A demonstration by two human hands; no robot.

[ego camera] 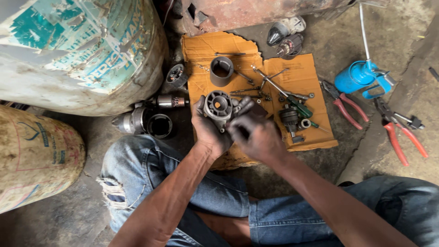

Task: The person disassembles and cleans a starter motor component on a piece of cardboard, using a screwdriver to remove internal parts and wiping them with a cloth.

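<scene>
Left hand [208, 128] gripped grey motor housing [219, 107] above cardboard [302, 77]; right hand [256, 135] curled against it, fingertips hidden, hold unclear.

Cast metal, torn cardboard, worn denim, rough concrete.
Housing [218, 107] in left hand [208, 130]: dull grey cast metal, matt, grease-smeared; right hand [256, 135] grimy too. Cardboard sheet [302, 77] beneath: brown paperboard, ragged edges, oil-stained. Short sleeve [222, 71] far on it: dark matt metal. Pliers [345, 107] at right: steel jaws, glossy red plastic grips. Oil can [359, 77]: shiny blue paint. Jeans [137, 169] near: faded blue denim, frayed at the knee. Drum [77, 50] far left: chipped, peeling paint over metal. Floor [402, 41]: rough, stained concrete.
</scene>
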